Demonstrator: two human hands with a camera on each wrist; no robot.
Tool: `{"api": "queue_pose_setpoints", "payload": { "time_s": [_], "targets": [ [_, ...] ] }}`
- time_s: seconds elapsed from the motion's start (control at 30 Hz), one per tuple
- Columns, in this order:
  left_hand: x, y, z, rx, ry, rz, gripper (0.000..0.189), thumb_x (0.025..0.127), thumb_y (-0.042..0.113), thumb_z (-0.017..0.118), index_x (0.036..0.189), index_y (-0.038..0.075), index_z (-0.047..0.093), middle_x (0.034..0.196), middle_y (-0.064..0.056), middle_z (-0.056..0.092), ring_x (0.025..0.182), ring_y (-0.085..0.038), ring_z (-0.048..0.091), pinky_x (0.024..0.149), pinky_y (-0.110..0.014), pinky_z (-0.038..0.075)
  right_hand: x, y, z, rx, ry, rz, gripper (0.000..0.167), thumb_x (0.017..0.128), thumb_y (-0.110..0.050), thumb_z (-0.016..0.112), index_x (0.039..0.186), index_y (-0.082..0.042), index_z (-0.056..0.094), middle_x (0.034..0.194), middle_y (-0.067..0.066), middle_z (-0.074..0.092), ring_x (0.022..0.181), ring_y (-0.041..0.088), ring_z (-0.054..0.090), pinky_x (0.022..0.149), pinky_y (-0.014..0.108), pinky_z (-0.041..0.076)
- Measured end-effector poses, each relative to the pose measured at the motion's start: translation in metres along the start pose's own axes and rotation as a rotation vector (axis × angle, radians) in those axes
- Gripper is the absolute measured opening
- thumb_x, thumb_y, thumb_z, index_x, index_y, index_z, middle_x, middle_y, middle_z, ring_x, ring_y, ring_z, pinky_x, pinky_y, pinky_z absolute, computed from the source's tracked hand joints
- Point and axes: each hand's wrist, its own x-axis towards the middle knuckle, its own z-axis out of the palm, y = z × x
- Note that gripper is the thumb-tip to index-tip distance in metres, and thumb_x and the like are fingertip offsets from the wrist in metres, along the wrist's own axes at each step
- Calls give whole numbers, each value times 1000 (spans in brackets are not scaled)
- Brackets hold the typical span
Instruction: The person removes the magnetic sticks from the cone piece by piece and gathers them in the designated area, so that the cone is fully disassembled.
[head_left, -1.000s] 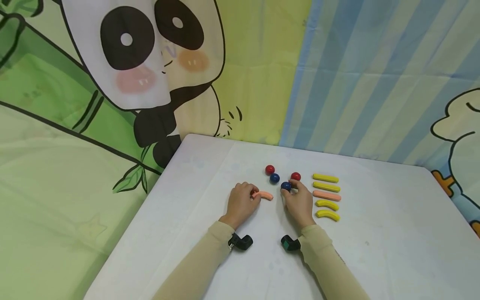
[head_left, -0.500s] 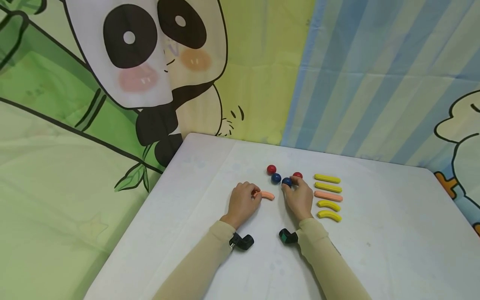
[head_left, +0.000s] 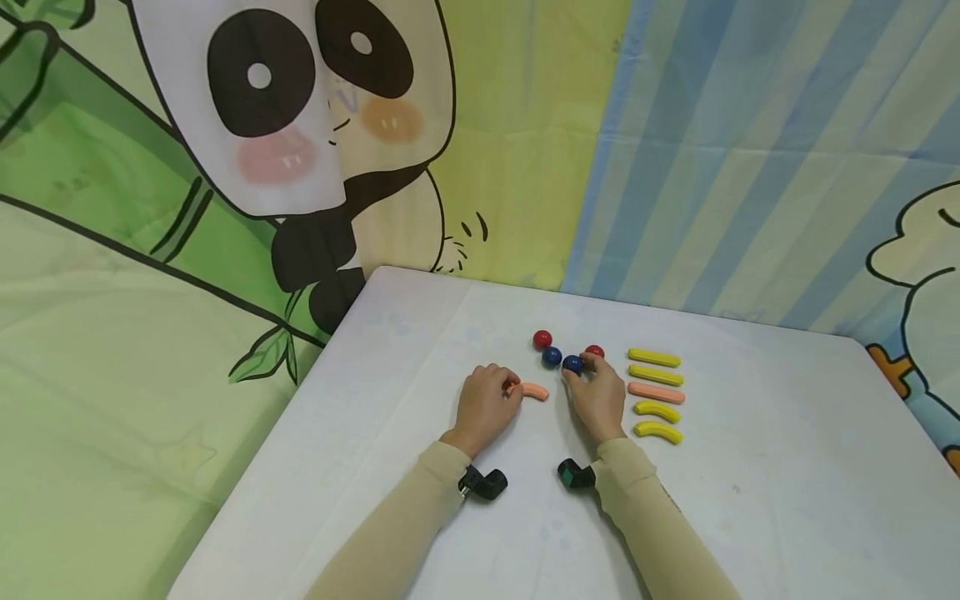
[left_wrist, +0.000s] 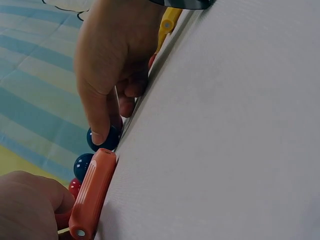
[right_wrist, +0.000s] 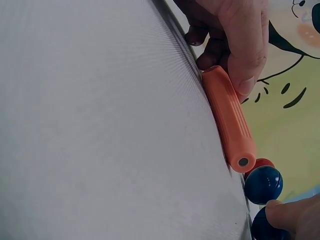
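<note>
My left hand point(head_left: 486, 406) pinches the left end of a curved orange magnetic rod point(head_left: 535, 391) at the table's middle. In the right wrist view, a metal dot shows in the end of the rod point(right_wrist: 227, 120). Thumb and fingers of my right hand point(head_left: 598, 400) pinch a dark blue ball point(head_left: 572, 364). A second blue ball point(head_left: 552, 357) lies just left of it, beside a red ball point(head_left: 542, 339). Another red ball point(head_left: 595, 351) sits behind my right fingers, partly hidden. The left wrist view shows the right thumb against the held blue ball point(left_wrist: 112, 138).
Right of my right hand lies a column of rods: straight yellow rods point(head_left: 654, 357), one straight orange rod point(head_left: 657, 392) and curved yellow rods point(head_left: 658, 432). They rest on the white table point(head_left: 780, 467). Behind it hangs a printed curtain point(head_left: 525, 167) with a panda.
My right hand has shifted slightly away from me, bringing its blue ball nearer the second blue ball. The left hand keeps its grip on the curved orange rod.
</note>
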Motion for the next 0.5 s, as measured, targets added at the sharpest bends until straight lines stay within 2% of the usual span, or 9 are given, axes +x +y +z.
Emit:
{"api": "queue_pose_setpoints", "payload": {
  "time_s": [0.2,0.37,0.5],
  "targets": [
    [0,-1,1,15,-3,-4,12,90,24,68,90,13,72,79,3,61,74,-15,50,68,-29,43,-4,2,-3,11,-13,7,45,88,-22,73,127,-4,59,120,16,65,116,33,56,102,48,42],
    [0,-3,2,8,-5,-14,13,90,24,67,91,12,72,78,3,60,73,-15,50,67,-29,43,-14,3,-7,31,-21,29,42,89,-22,71,127,-7,60,116,12,66,95,29,59,83,39,46],
    [2,-4,3,-5,-14,-39,13,91,25,66,93,13,72,78,4,59,73,-14,50,66,-28,43,-26,1,-8,34,-16,-8,33,89,-21,70,119,-8,65,112,9,68,83,22,60,70,31,46]
  ]
}}
